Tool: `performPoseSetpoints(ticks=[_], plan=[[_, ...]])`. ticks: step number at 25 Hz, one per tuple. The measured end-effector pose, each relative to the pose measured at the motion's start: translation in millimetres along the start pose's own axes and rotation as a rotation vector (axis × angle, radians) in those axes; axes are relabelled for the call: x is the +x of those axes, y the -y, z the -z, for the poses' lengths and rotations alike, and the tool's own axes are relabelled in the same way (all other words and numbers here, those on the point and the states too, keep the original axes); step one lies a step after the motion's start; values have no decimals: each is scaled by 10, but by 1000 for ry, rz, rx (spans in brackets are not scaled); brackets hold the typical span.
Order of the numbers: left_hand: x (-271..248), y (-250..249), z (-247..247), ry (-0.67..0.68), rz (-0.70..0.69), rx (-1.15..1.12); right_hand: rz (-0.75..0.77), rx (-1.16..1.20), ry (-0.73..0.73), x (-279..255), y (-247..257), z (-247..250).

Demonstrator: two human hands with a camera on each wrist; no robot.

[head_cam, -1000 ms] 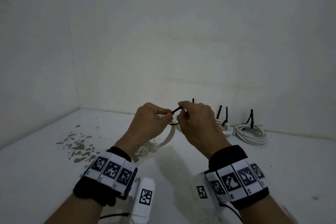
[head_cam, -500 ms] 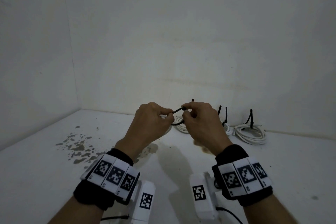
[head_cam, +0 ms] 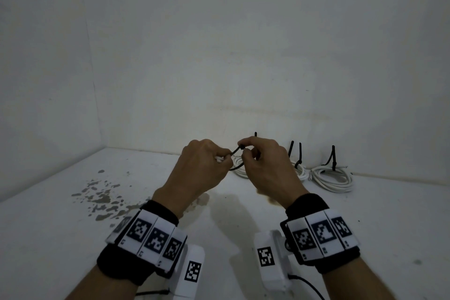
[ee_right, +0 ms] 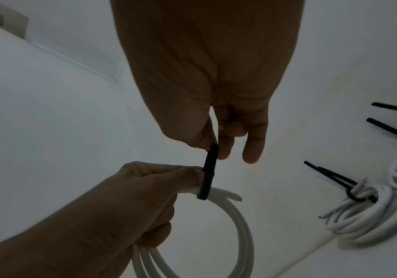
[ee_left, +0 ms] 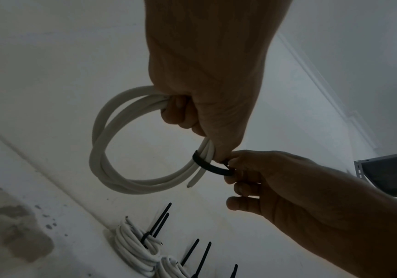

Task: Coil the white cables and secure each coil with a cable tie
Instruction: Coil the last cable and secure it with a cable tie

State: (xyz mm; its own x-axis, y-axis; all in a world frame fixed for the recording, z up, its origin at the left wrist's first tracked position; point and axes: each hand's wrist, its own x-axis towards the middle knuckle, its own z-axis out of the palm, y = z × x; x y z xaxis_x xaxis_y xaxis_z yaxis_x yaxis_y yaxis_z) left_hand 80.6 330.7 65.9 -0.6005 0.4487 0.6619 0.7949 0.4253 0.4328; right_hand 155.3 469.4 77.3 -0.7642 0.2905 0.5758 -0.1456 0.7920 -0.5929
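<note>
between both hands, cable tie (ee_left: 213,166) around coil (ee_left: 126,165)

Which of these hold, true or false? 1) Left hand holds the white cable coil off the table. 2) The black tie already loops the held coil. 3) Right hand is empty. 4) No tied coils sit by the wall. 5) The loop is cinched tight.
1) Left hand grips the white round cable coil above the white table: true.
2) The black plastic cable tie loops the coil: true.
3) Right hand is empty: false, its fingers pinch the tie.
4) No finished coils: false, tied white coils lie by the wall.
5) Loop tight: false, it stands slack off the strands.
</note>
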Motion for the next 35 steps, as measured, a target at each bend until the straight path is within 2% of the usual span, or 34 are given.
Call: performPoseSetpoints(ticks=[3,9,19,23,25,26,29,30,32,35], plan=[[4,2,-5,-5,50,-30,7,19,-59,-24,29,-26],[10,14,26,-6,114,-59,37,-5,-74,-21,54,-51],[5,6,12,-14,77,-24,34,-41,-47,-30,36,-57],[-3,20,37,9,46,0,12,-30,31,-12,6,-53],[4,8,77,35,22,-8,-46,73,70,0,-25,-30],[13,-4,105,38,21,-40,-99,196,87,6,-45,-9],[47,-54,183,29,51,-185,-273,795,175,-13,-59,95],[52,-67,194,26,58,-242,-299,926,194,-17,-61,122],[49,-118,194,29,55,-323,-292,971,211,-17,-65,146],[35,-158,179,42,19,-336,-209,833,196,-11,-36,129]])
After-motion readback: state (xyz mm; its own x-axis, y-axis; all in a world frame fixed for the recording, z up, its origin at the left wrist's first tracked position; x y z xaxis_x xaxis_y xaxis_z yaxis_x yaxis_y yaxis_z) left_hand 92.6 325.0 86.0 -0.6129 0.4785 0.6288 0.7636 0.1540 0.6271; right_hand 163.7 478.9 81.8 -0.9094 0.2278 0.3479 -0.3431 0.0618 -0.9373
